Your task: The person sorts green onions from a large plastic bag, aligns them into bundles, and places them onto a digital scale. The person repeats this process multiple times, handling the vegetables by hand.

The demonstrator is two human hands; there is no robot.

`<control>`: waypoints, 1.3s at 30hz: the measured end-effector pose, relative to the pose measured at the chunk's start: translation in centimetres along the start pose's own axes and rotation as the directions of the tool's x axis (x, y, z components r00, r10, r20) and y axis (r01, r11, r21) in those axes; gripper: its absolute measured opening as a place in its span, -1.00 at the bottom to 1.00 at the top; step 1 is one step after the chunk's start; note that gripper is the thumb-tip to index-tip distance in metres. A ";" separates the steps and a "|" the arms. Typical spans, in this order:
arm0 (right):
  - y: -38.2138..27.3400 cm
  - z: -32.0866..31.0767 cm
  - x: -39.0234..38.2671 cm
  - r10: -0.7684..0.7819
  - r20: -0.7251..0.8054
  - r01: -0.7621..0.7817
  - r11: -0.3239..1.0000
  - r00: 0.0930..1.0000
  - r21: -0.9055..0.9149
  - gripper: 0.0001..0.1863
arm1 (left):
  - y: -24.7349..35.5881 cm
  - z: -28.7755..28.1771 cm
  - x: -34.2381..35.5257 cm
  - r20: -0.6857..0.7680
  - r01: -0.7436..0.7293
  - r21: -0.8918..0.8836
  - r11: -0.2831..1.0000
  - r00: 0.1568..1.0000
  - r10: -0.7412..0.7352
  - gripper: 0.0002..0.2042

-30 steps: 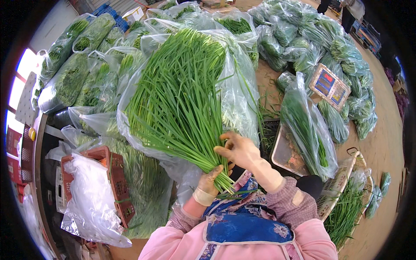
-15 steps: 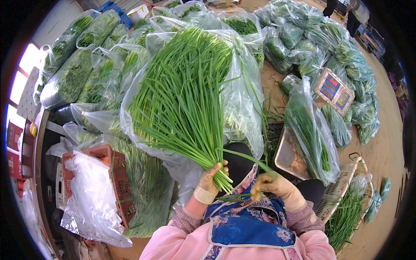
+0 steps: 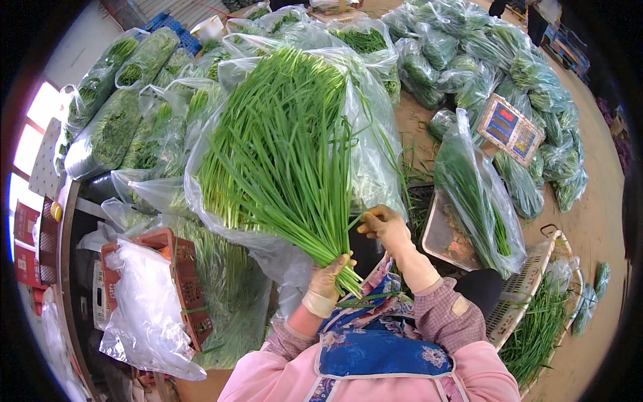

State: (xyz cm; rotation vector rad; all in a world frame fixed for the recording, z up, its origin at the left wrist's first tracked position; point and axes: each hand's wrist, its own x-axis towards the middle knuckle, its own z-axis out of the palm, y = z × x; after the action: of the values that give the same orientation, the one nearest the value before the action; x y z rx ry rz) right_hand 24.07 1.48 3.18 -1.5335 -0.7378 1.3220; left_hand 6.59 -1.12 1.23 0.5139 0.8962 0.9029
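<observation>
In my gloved left hand (image 3: 328, 281) I grip the stalk ends of a fanned bunch of long green chives (image 3: 301, 224). Beside the bunch on the right, my gloved right hand (image 3: 382, 228) has its fingers curled, pinching what looks like a thin chive leaf. The bunch reaches over an opened plastic bag (image 3: 372, 154) heaped with more loose chives (image 3: 274, 100), whose leaves mostly point up and away from me. A blue floral apron (image 3: 375, 345) lies beneath my hands.
Bagged greens are piled left (image 3: 100, 141) and right (image 3: 556, 127). A scale display (image 3: 509, 127) sits right, above a metal tray (image 3: 445, 231) bearing a bagged bunch (image 3: 475, 194). A red crate (image 3: 194, 295) with plastic bags is left, a white basket (image 3: 516, 288) right.
My right hand dropped toward my apron pulling a long leaf, then moved back up beside the bunch. My left hand has kept its grip on the chives.
</observation>
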 end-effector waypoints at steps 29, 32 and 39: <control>-1.0 -9.6 -12.3 0.233 0.362 0.200 0.517 0.903 -0.832 -0.15 | 2.0 1.9 1.0 0.055 -0.163 0.116 0.980 0.986 0.158 -0.72; -1.8 -6.8 -10.5 -0.175 0.351 0.354 0.754 0.920 -0.553 -0.09 | 1.3 3.6 0.8 0.137 -0.312 0.538 0.783 0.949 0.284 -0.60; 0.1 -3.4 -4.7 -0.231 -0.032 0.193 0.718 0.972 0.669 -0.64 | -1.5 8.4 0.1 0.736 -0.612 0.655 -0.443 0.650 0.191 0.00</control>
State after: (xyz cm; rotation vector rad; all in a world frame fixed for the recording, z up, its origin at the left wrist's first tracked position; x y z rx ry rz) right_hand 26.19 -3.67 4.81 -0.8014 -0.3771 1.2641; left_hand 14.34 -2.05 4.65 2.7187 0.9483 0.5084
